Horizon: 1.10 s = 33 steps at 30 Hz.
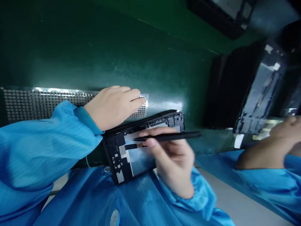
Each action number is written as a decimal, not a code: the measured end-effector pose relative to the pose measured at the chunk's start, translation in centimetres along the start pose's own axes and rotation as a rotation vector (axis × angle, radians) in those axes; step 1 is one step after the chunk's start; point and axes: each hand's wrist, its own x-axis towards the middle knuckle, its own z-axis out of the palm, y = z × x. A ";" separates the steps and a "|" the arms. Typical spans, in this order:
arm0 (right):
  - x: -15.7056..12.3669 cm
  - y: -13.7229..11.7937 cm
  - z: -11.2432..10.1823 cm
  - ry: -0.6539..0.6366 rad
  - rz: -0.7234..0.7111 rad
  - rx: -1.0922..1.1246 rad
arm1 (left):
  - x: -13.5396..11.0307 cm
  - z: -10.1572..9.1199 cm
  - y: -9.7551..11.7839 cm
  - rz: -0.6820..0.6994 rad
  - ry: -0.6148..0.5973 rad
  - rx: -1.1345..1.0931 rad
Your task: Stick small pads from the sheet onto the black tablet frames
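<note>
Blue smock fabric (94, 201) fills the bottom of the frame, with a pale button (114, 217) at the lower edge. Just above it, at centre, the right hand (175, 163) pinches a slim black stick (169, 136) between thumb and forefinger, the other fingers curled beneath. The stick lies almost level, its left tip over the pale inner panel of a black device frame (122, 153) and its other end jutting to the right past the knuckles. The frame sits tilted at the centre of the picture, its lower corner close to the smock and its far edge raised toward the green surface (117, 47) (whether the tip actually touches the panel is too blurred to tell).

Left of centre, the left hand (113, 106) reaches out of a blue sleeve, fingers straight and close together, lying flat on the right end of a perforated metal sheet (35, 102) that runs to the left edge. It grasps nothing.

At the right edge, a co-worker's hand (277, 141) in a blue sleeve rests near a dark panel (261, 94) propped upright. Another dark part (225, 15) lies in the upper right corner.
</note>
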 end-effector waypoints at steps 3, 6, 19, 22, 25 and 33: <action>-2.3 2.3 2.8 0.077 -0.131 -0.056 | 0.1 0.0 0.1 -0.003 -0.019 0.005; -1.8 3.6 3.6 0.132 -0.274 -0.091 | 0.2 0.0 0.2 -0.021 -0.035 0.012; 0.1 0.3 0.8 -0.040 -0.320 -0.394 | 0.0 -0.1 -0.2 -0.013 -0.037 -0.018; 4.5 -2.2 -1.9 -0.089 -0.288 -0.459 | -0.5 0.1 -1.2 0.038 0.000 -0.034; 9.3 -2.1 -3.7 -0.204 -0.249 -0.432 | -0.9 0.3 -1.9 0.050 0.042 -0.095; 12.0 1.0 -3.4 -0.254 -0.185 -0.357 | -1.0 0.2 -1.7 0.046 0.035 -0.027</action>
